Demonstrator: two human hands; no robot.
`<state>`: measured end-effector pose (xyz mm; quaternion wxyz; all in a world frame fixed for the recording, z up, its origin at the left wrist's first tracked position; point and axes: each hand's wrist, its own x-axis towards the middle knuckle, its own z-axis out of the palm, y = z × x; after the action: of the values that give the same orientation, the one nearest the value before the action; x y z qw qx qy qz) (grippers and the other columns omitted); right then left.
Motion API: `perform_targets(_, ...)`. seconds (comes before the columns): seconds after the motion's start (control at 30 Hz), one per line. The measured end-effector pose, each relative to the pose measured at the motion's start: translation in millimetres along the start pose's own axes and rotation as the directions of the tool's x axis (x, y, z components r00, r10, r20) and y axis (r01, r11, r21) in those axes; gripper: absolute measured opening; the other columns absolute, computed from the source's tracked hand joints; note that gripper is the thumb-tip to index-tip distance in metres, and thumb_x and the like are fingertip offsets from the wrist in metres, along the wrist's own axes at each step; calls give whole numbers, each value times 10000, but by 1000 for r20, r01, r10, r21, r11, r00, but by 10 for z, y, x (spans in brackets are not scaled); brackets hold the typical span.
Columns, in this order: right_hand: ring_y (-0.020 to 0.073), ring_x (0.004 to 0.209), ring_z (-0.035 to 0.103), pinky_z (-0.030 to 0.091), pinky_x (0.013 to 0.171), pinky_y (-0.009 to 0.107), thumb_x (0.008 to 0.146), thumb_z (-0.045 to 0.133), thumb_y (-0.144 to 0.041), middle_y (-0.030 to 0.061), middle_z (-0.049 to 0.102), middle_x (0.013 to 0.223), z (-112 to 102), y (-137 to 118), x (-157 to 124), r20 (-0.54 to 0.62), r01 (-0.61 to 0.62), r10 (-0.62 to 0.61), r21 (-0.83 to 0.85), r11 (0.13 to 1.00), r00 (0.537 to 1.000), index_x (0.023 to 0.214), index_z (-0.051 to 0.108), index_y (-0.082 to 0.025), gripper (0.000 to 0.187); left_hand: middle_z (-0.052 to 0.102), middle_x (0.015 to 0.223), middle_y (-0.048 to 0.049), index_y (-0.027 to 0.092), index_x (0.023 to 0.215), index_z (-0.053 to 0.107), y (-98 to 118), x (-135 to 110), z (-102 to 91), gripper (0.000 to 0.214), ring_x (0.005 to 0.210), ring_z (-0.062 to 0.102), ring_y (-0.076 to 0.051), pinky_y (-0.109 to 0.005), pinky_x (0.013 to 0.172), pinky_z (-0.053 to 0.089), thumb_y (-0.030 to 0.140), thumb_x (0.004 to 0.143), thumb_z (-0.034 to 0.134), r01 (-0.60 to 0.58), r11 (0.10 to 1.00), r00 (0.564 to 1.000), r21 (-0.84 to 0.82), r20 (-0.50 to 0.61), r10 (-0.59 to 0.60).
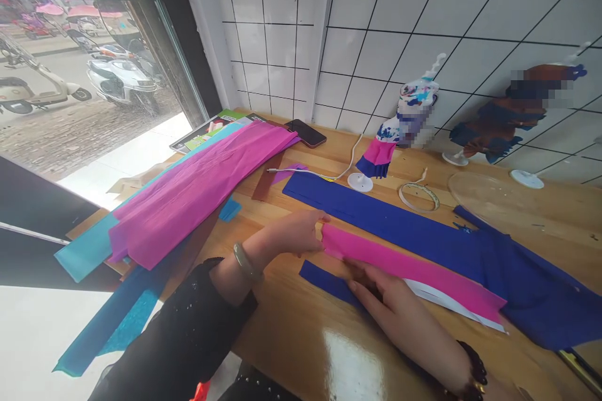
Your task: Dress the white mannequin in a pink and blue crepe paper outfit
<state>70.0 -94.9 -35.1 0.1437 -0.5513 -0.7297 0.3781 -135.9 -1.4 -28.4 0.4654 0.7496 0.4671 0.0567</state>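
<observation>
A pink strip of crepe paper (399, 263) lies lengthwise on the wooden table, over a white strip (437, 294). My left hand (301, 232) pinches the pink strip's left end, fingertips bent round its edge. Along the near edge of the same strip rests my right hand (395, 304), its fingers stretched out and the thumb apart from them. Partly under my right hand is a narrow dark blue strip (324, 280). Beyond the pink strip stretches a wide dark blue paper strip (376, 210), which runs into a crumpled blue sheet (531, 288) at the right.
Pink sheets (197, 191) and blue-green sheets (94, 250) overhang the table's left edge. At the back are a phone (305, 133), a white cable (310, 170), a tape roll (418, 197) and two stands with paper-dressed figures (380, 150). A tiled wall (376, 0) closes the far side.
</observation>
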Motion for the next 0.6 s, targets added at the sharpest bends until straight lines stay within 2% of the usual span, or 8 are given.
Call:
perform_targets(0.17, 252, 1081, 579, 454, 925, 392, 883, 395, -430, 119, 660, 1088, 8, 28, 23, 30, -43, 42, 6, 999, 999, 1268, 513, -148, 492, 572, 586, 36, 169, 1316, 387, 30, -15, -22, 672, 433, 545, -124, -191, 406, 408, 243, 671, 562, 31, 999, 999, -12, 11, -31)
perform_targets(0.4, 253, 1100, 565, 439, 941, 388, 877, 415, -410, 109, 686, 985, -3, -36, 50, 50, -103, 99, 95, 990, 994, 1267, 525, -128, 494, 589, 673, 39, 208, 1306, 377, -24, -68, -174, 687, 507, 572, -114, -196, 477, 429, 334, 674, 614, 35, 999, 993, -16, 110, -33)
perform_targets(0.5, 253, 1119, 550, 421, 957, 391, 872, 423, -402, 106, 685, 979, -18, -55, 58, 54, -111, 106, 110, 988, 993, 1255, 539, -135, 481, 599, 694, 29, 207, 1265, 402, -96, -93, -260, 599, 545, 594, -121, -208, 508, 434, 307, 703, 583, 71, 997, 995, -16, 74, -69)
perform_targets(0.6, 258, 1112, 551, 417, 955, 393, 863, 429, -406, 100, 688, 917, -35, -53, 68, 54, -117, 111, 128, 985, 992, 1255, 537, -124, 495, 621, 720, 5, 187, 1089, 508, -111, -125, -308, 412, 567, 601, -130, -216, 498, 416, 375, 729, 569, 84, 996, 996, 13, 38, -84)
